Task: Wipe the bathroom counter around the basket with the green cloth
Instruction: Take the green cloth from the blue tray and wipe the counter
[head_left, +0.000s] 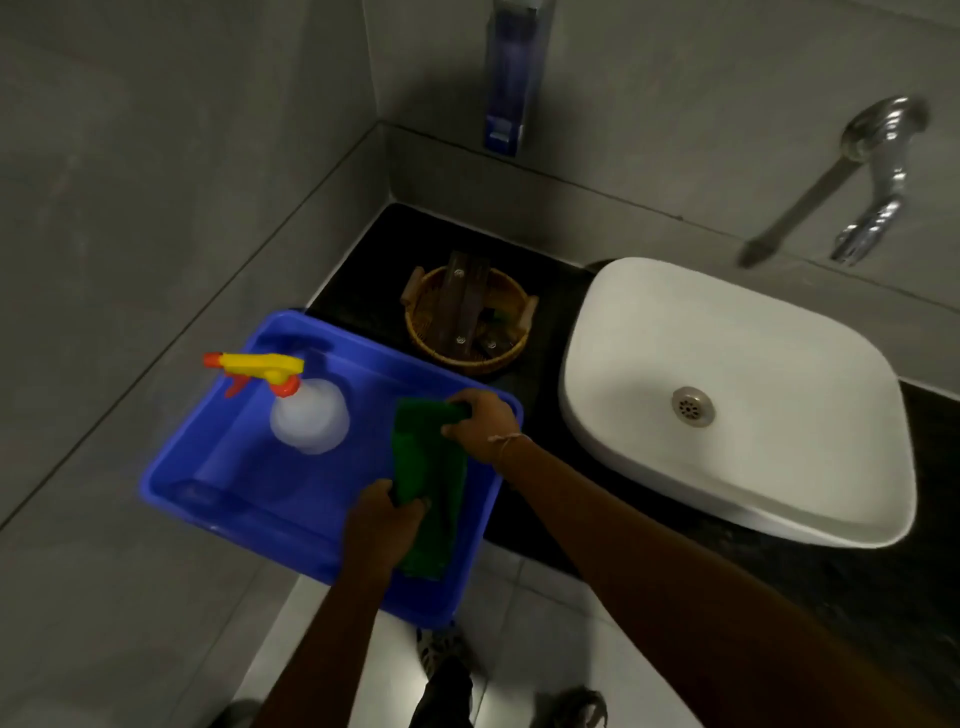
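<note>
**Both hands on the green cloth, over the blue tub**

The green cloth (427, 486) is held above the near right part of a blue plastic tub (218, 467), which sits at the left end of the dark bathroom counter (545, 332) with its near edge overhanging the floor. The cloth hangs folded lengthwise, its lower end drooping to the tub's near rim.

The left hand (382, 527) grips the cloth's near left edge, fingers curled shut around the fabric. The right hand (480, 418) clasps the far top corner of the cloth, thumb and fingers closed on it; a thin thread band circles that wrist. Both forearms reach in from the near side, the right one crossing over the counter's front edge.

Inside the tub, toward its far left, stands a clear spray bottle (309, 415) with a yellow and orange trigger head pointing left.

Just beyond the tub's far right corner, a round woven basket (470, 322) rests on the counter, holding dark flat pieces that lean upright. To its right, near but apart, sits a white vessel sink (727, 395) with a metal drain. A chrome tap (878, 176) juts from the far wall above the sink, and a blue dispenser (511, 78) is mounted on the wall behind the basket.
</note>
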